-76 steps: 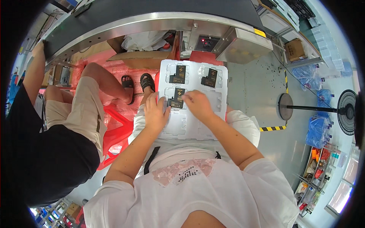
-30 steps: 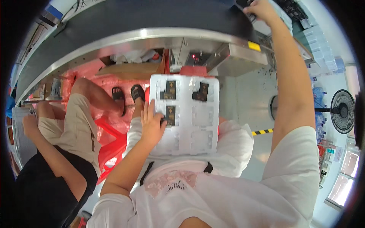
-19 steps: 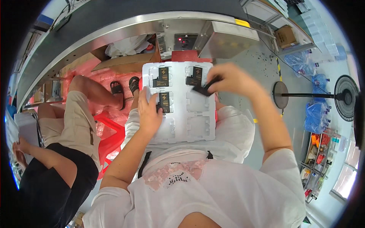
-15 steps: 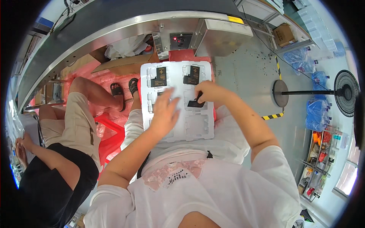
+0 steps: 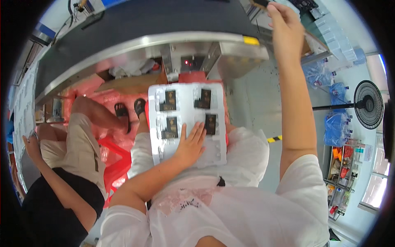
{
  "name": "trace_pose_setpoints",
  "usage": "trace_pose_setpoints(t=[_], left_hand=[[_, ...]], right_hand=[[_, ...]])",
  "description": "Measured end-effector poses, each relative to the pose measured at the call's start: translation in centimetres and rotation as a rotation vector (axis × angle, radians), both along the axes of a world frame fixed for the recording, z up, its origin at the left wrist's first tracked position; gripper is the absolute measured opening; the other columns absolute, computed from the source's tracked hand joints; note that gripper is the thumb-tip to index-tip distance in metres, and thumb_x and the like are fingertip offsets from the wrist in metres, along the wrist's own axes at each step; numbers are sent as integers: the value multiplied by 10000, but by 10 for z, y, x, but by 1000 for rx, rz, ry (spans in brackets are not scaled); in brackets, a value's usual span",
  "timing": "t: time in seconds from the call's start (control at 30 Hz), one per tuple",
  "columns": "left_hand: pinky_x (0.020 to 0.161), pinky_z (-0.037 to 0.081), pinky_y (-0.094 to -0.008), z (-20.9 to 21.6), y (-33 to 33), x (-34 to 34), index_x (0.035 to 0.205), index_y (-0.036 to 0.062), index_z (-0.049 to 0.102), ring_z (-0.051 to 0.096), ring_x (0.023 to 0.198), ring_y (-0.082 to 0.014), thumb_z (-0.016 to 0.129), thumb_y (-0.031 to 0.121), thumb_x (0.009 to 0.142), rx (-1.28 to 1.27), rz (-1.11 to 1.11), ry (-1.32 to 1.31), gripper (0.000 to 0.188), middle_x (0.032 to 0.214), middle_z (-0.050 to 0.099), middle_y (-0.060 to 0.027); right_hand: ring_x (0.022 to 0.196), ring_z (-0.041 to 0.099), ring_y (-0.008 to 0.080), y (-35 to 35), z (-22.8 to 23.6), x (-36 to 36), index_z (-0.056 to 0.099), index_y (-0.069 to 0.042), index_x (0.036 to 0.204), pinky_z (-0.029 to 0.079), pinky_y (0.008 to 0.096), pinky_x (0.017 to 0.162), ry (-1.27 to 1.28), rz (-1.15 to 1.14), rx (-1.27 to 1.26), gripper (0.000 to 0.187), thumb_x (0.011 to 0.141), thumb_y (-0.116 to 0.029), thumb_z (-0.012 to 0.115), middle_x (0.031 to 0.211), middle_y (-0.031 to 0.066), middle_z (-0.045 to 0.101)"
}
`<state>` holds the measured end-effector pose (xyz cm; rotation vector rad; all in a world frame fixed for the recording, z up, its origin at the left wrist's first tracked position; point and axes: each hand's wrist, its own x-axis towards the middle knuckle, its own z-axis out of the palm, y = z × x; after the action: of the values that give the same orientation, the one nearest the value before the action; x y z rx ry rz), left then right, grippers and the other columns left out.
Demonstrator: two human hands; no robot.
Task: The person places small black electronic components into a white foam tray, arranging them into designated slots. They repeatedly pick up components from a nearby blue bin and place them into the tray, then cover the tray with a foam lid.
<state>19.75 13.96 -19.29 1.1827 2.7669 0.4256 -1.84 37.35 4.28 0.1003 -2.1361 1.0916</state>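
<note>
A white molded plastic tray (image 5: 154, 144) rests on my lap. Four flat black battery packs, stepped in outline with gold print, lie in its pockets: far left (image 5: 170, 100), far right (image 5: 204, 99), near left (image 5: 172, 126) and near right (image 5: 211, 124). My left hand (image 5: 190, 147) lies on the tray, fingers spread, its fingertips against the near right battery pack. At the upper right, my right hand (image 5: 286, 31) is raised with the arm stretched out. Its thumb and fingers pinch by a small dark piece (image 5: 261, 3), which the picture's edge partly cuts off.
A dark worktop (image 5: 164, 20) with a metal edge runs across the far side, a metal box (image 5: 240, 59) beneath it. Left of me sits a co-worker (image 5: 61, 197), by another white tray (image 5: 25, 111). A black fan (image 5: 366, 105) and shelves (image 5: 343, 173) stand at right.
My right hand has left the near right pocket, where a battery pack now lies, and reached far up and right. My left hand has come down onto the tray.
</note>
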Motion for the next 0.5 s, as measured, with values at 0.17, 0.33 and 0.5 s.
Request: trace_pose_setpoints(t=[0.17, 0.33, 0.5], left_hand=[[1054, 212, -573, 61, -8, -27, 1248, 35, 495, 257, 1344, -342, 618, 219, 818, 333, 130, -159, 484, 1394, 345, -181], [936, 387, -483, 166, -31, -130, 1126, 45, 571, 471, 1162, -359, 630, 24, 738, 721, 62, 287, 393, 1251, 492, -178], [914, 413, -347, 217, -67, -313, 1105, 35, 593, 548, 1053, -260, 522, 38, 865, 522, 331, 1047, 250, 1170, 567, -123]], right_hand=[[1144, 483, 416, 14, -24, -138, 513, 69, 1224, 406, 520, 908, -651, -211, -48, 914, 709, -682, 590, 1270, 278, 486], [987, 570, 387, 44, -50, -179, 586, 69, 1075, 449, 489, 796, -671, -197, -2, 666, 735, -493, 692, 1090, 253, 591], [853, 641, 251, 9, -13, -117, 618, 53, 942, 492, 372, 758, -107, -398, 222, 364, 802, -281, 661, 863, 141, 666]])
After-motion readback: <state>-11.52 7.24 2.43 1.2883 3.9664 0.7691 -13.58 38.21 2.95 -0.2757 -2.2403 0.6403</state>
